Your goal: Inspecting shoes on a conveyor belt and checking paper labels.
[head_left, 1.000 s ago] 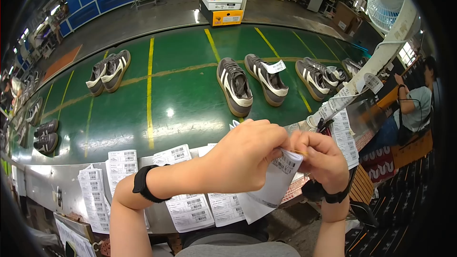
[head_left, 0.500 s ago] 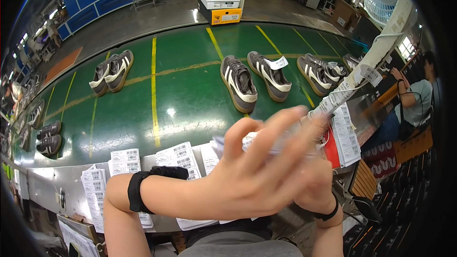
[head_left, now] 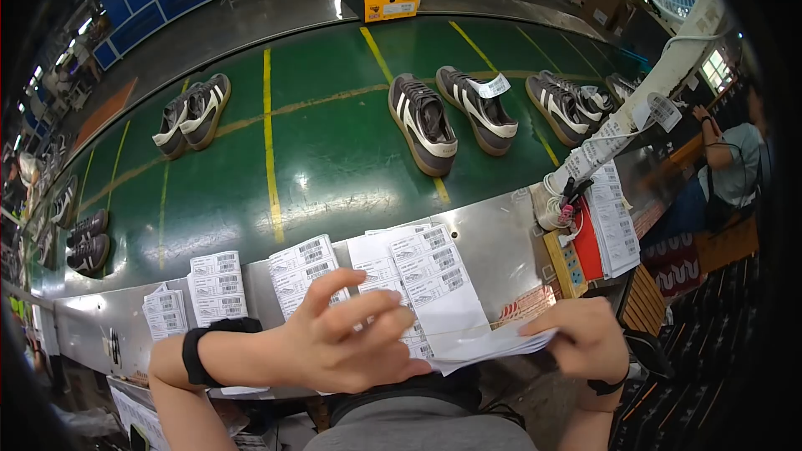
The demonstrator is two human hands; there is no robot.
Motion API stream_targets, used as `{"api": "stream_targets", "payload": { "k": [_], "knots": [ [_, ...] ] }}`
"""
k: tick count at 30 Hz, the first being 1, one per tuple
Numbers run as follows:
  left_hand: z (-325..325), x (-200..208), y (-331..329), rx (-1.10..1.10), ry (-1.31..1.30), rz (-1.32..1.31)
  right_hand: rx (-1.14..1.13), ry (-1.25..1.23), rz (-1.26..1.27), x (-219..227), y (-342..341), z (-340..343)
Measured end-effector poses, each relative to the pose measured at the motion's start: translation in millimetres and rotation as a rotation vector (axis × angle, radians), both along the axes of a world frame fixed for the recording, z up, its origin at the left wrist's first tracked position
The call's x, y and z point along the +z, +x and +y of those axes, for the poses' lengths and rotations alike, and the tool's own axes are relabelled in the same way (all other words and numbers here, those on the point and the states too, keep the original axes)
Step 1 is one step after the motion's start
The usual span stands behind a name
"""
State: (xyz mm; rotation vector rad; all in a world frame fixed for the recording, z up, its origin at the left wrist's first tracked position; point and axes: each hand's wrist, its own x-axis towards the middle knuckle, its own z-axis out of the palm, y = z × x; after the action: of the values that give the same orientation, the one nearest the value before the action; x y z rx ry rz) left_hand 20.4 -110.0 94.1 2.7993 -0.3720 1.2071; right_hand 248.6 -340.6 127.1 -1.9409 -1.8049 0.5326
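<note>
My right hand (head_left: 585, 338) grips the edge of a folded stack of white label sheets (head_left: 493, 347), its fingers and thumb closed on the paper. The stack bends up from the metal bench towards me. My left hand (head_left: 355, 338) hovers over the stack's left side, fingers bent and apart, with nothing visible in them. A strip of printed labels (head_left: 430, 263) lies beneath and beyond that hand. More label strips (head_left: 302, 271) lie to its left, partly covered by my hand and forearm. A thin pale line runs across the sheets between my hands; what it is I cannot make out.
Beyond the metal bench (head_left: 501, 225) runs a green conveyor belt (head_left: 334, 142) with yellow lines. Pairs of dark sneakers (head_left: 426, 125) stand on it. A white post (head_left: 618, 129), a power strip (head_left: 566, 263) and a red folder (head_left: 587, 242) are at right. Someone sits (head_left: 735, 167) beyond them.
My hands have moved apart: the left went left and down, the right slightly right. The label stack, blurred and hidden behind my left hand before, now shows held in my right hand.
</note>
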Motion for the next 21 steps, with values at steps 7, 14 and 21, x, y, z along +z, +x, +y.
{"api": "stream_targets", "payload": {
  "k": [7, 14, 21],
  "knots": [
    [-16, -63, 38, -0.225, -1.130, 0.515, -0.553, 0.511, 1.023, -44, 44, 8],
    [-35, -71, 81, -0.513, -1.841, 0.944, -0.544, 0.370, 1.122, -49, 41, 30],
    [20, -101, 94, 0.139, -0.568, 0.637, -0.651, 0.329, 0.789, -42, 3, 1]
  ]
}}
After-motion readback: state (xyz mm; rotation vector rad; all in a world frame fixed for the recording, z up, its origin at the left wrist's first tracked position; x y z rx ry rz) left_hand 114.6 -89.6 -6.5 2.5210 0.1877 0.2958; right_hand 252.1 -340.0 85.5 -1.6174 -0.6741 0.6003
